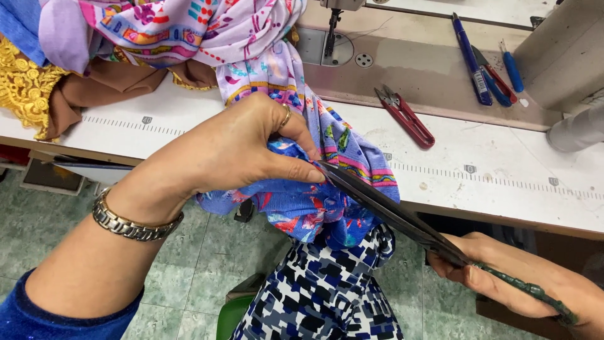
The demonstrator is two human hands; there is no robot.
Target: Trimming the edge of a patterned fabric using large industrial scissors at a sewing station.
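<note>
A: Head view, the only 1. What has the left hand [236, 148] got?

B: The cloth [302, 189], a blue, pink and purple print. The fingers [296, 170] are clamped on a gathered fold of it, thumb against forefinger, just off the near edge of the table [503, 170]. The rest of the cloth runs up over the table to a heap at the far left.

A: And the right hand [522, 283]?

B: Low at the near right, closed around the dark green handle of the shears [390, 211]. The long dark blades point up and left, and their tip meets the cloth right at the left thumb. I cannot tell whether the blades are parted.

A: How would that cloth handle?

B: Light, thin and limp, I judge. It droops wherever it is not held, so it wants pinching close to the blades and keeping taut, as the left hand has it now. Likely smooth enough to slide if gripped loosely.

A: Anything else about?

B: Red snips [406, 116] lie on the table to the right of the cloth. Further back, 2 or 3 blue and red pens or tools [484, 69] sit by the sewing machine [333, 31]. Yellow lace [22, 88] and brown fabric are at the far left. A bracelet [132, 223] is on the left wrist, and a blue, black and white patterned garment [321, 289] shows below.
</note>
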